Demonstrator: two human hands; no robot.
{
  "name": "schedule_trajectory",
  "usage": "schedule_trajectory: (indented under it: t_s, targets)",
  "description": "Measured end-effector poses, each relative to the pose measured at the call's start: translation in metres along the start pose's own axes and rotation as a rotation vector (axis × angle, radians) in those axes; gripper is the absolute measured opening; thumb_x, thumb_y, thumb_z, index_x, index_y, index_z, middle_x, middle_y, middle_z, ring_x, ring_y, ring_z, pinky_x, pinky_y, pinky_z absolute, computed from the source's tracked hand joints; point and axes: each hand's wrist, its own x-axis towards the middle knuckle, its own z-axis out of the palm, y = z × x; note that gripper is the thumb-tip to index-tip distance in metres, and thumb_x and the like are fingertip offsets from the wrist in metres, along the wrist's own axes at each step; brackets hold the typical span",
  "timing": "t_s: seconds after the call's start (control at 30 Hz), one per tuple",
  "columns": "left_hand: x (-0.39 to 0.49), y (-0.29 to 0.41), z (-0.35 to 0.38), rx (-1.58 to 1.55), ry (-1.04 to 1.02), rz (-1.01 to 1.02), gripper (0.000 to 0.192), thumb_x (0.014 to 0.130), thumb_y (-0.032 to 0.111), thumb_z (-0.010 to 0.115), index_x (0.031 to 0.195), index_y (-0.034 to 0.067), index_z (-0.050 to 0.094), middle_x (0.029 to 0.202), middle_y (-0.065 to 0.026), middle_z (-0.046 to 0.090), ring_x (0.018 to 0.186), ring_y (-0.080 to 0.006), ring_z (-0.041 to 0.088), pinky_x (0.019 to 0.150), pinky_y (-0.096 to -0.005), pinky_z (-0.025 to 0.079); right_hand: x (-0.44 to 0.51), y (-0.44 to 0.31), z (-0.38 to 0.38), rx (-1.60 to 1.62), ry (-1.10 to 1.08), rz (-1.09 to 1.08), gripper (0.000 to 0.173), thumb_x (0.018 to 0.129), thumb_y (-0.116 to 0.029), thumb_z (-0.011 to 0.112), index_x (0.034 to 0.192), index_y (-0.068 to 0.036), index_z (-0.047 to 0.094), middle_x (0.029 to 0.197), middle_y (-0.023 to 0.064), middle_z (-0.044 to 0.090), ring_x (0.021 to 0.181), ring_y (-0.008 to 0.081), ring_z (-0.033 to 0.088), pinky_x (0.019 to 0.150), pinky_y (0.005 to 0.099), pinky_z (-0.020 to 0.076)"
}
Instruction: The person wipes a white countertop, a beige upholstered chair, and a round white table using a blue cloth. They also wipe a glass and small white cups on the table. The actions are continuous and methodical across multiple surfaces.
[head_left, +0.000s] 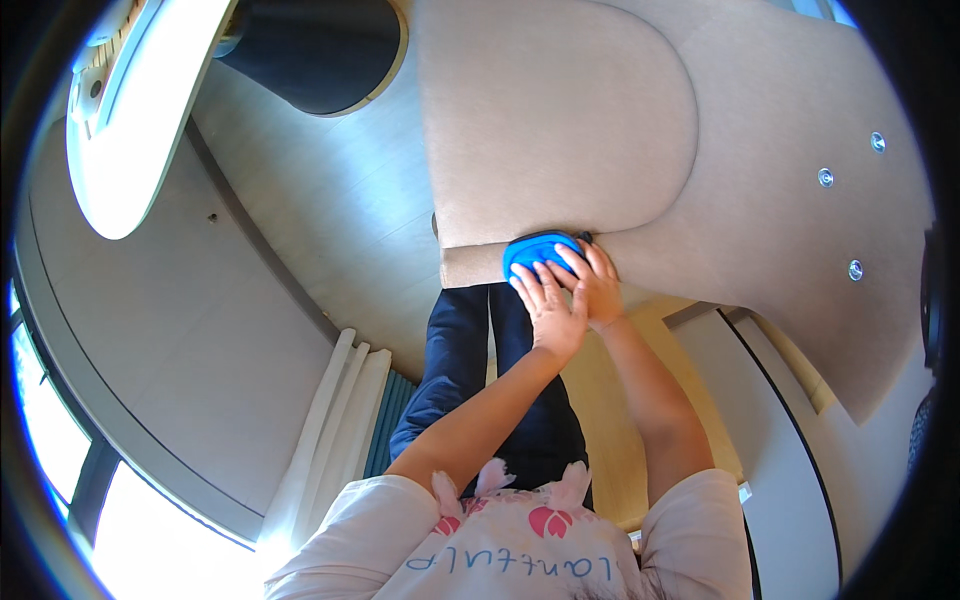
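A blue zippered pouch (536, 251) with dark trim lies on the armrest-like side of a beige upholstered sofa (562, 112). My left hand (551, 311) lies on the pouch's near part with its fingers spread. Just to its right, my right hand (594, 285) rests over the pouch's right end, its thumb side against my left hand. Both palms face down, and the undersides of the fingers are hidden. A small dark piece shows at the pouch's far right corner.
Shiny round buttons (826, 178) stud the sofa's right part. A white oval tabletop (142, 127) and a black round-edged object (322, 52) are at the upper left. White curtains (322, 427) hang at the lower left; a wooden cabinet (615, 420) stands at the right.
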Motion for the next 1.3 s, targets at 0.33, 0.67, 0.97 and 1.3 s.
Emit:
schedule_trajectory:
  t_s: [0.33,0.67,0.97,1.3]
  targets:
    - [0.006,-0.040,-0.081,0.543,-0.028,0.268,0.093,0.099,0.058,0.046,0.154,-0.013,0.021,0.163,-0.0322,0.013,0.154,-0.0447,0.007,0.124,-0.0530,0.010,0.032,-0.069,0.044,0.291,0.110,0.116,0.046,0.093,-0.033,0.057,0.134,-0.014,0.063,0.141,0.0062,0.056,0.128,0.0375,0.047,0.112,0.0553,0.0335]
    - [0.024,-0.084,-0.127,0.340,0.269,0.267,0.077,0.098,0.043,0.058,0.144,-0.015,0.037,0.149,-0.0372,0.036,0.141,-0.0525,0.031,0.119,-0.0559,0.024,0.087,-0.129,0.061,0.292,-0.040,0.052,0.050,0.095,-0.036,0.056,0.141,-0.018,0.057,0.141,0.0019,0.056,0.130,0.0325,0.047,0.111,0.0482,0.0347]
    - [0.033,-0.023,-0.073,0.480,0.045,0.501,0.078,0.096,0.048,0.058,0.144,-0.011,0.042,0.146,-0.0317,0.043,0.142,-0.0469,0.034,0.120,-0.0550,0.023,0.026,-0.037,0.031,0.216,0.059,0.176,0.055,0.085,-0.034,0.063,0.136,-0.013,0.061,0.139,0.0047,0.058,0.128,0.0338,0.050,0.110,0.0487,0.0395]
    - [0.059,0.005,-0.062,0.537,-0.237,0.700,0.073,0.097,0.047,0.057,0.147,-0.005,0.042,0.153,-0.0268,0.037,0.143,-0.0458,0.033,0.119,-0.0525,0.027,0.015,-0.036,0.025,0.073,0.243,0.568,0.051,0.092,-0.032,0.057,0.138,-0.009,0.057,0.139,0.0078,0.057,0.138,0.0359,0.044,0.120,0.0519,0.0265]
